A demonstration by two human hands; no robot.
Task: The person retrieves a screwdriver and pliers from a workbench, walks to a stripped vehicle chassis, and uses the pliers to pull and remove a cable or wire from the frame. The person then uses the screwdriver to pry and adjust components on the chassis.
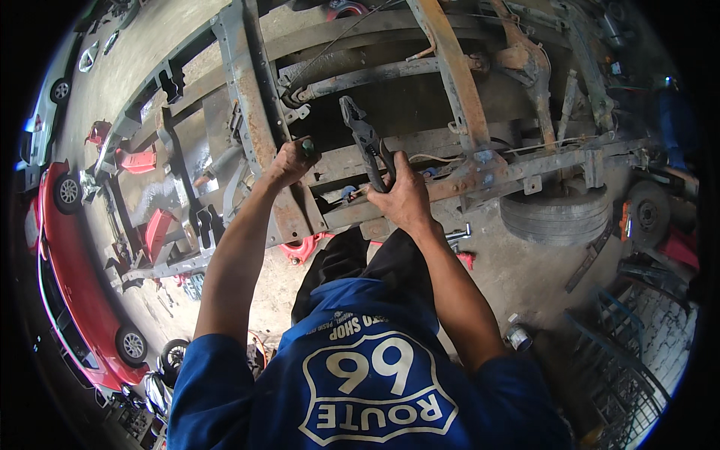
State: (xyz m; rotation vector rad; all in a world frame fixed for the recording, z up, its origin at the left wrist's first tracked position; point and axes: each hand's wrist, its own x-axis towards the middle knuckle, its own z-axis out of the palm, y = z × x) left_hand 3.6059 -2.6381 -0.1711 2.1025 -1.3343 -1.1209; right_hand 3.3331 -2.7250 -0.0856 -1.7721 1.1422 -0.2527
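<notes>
My left hand (291,163) is closed in a fist beside a rusty crossmember (259,112) of a vehicle frame. A small green end (308,147) shows at its fingers; the rest of that thing is hidden. In my right hand (407,196) is a pair of large dark grey pliers (365,139), gripped by the handles with the jaws pointing away from me. The pliers are above the gap between two crossmembers, over the near side rail (442,187). Whether their jaws touch anything I cannot tell.
Red stands (137,160) are among the frame parts on the left. A tyre (555,216) lies under the rail on the right, near another wheel (648,214). A red car (79,292) is parked at far left. A metal can (519,337) is on the floor.
</notes>
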